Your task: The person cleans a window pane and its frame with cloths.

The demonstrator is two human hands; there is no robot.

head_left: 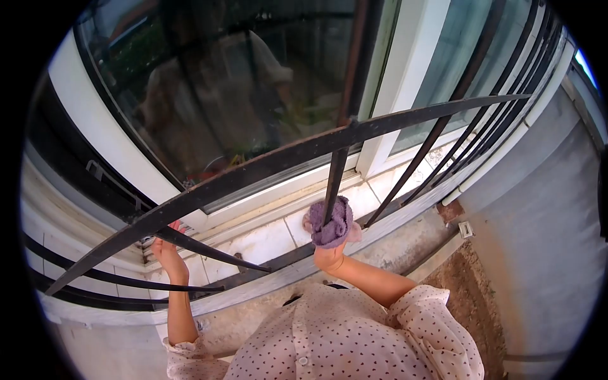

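A purple cloth is wrapped round the lower part of a dark vertical metal bar, above the white tiled sill. My right hand is closed on the cloth from below, its fingers mostly covered by it. On the left, my left hand is raised beside the dark bars, near the lower corner of the white window frame. A bar crosses in front of its fingers, so their pose is partly hidden.
A curved dark rail runs across the view with several bars below and above it. Behind it are a reflecting window pane and a white frame. At the right stands a grey wall.
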